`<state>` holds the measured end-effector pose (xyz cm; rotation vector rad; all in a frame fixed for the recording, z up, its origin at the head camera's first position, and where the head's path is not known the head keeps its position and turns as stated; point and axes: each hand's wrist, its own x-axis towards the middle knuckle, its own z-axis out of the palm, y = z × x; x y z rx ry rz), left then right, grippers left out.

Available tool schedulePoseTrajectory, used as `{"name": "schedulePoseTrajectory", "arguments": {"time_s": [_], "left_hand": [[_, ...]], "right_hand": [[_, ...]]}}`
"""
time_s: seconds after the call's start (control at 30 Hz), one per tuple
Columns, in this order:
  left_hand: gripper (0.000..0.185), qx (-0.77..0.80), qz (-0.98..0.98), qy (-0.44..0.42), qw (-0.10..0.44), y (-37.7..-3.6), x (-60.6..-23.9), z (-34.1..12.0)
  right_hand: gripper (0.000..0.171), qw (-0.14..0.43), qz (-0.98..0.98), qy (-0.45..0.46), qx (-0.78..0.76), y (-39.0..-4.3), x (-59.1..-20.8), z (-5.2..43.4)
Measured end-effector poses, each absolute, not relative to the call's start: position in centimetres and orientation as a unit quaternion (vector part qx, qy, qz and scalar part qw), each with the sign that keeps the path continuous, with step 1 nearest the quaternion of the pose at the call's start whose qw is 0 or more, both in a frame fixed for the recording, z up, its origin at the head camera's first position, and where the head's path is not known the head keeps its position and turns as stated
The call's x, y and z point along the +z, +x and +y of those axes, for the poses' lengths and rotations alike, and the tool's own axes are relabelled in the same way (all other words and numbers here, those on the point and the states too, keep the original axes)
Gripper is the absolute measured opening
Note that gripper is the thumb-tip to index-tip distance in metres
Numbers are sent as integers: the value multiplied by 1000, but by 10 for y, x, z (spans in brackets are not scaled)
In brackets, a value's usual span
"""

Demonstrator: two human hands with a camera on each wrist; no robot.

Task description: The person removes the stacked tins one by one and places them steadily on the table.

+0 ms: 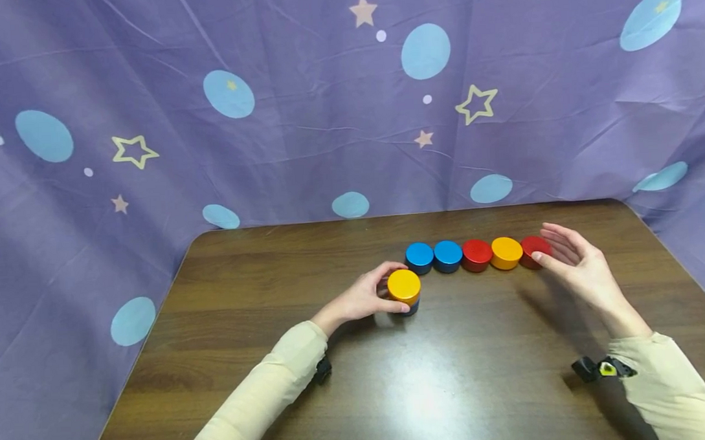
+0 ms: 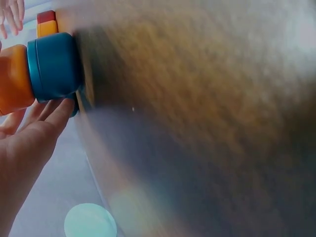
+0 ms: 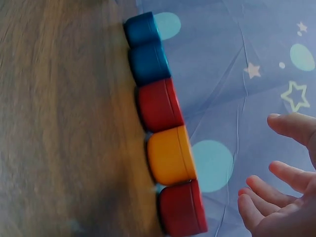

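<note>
Left hand (image 1: 364, 298) curled round a yellow puck (image 1: 404, 286) stacked on a blue puck (image 2: 54, 64), mid-table; right hand (image 1: 569, 261) spread loose, fingertip just touching the end red puck (image 1: 534, 247) of the row

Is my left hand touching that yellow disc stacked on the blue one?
Touching. In the head view, the left hand curls its fingers around the yellow disc on the blue disc.

Seven round blocks are counted on the table (image 1: 312, 390) — three blue (image 1: 419, 256), two red (image 1: 477, 254), two yellow (image 1: 506, 252) — five set in a row, two stacked apart.
</note>
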<state>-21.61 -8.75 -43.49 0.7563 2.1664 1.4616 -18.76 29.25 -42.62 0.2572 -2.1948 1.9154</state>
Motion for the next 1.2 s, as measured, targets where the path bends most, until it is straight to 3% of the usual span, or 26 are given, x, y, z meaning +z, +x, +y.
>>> {"name": "schedulePoseTrajectory", "arguments": {"time_s": [0.3, 0.43, 0.7, 1.2], "left_hand": [[71, 512, 780, 284, 221, -219, -440, -91], [70, 454, 815, 300, 198, -221, -441, -94], [86, 372, 858, 312, 167, -222, -443, -97], [76, 360, 862, 299, 196, -226, -451, -96]], "right_hand": [[52, 110, -784, 112, 600, -182, -418, 285], [52, 104, -775, 126, 611, -180, -416, 281], [52, 104, -793, 135, 585, -177, -419, 271], [49, 92, -780, 152, 600, -176, -429, 251]]}}
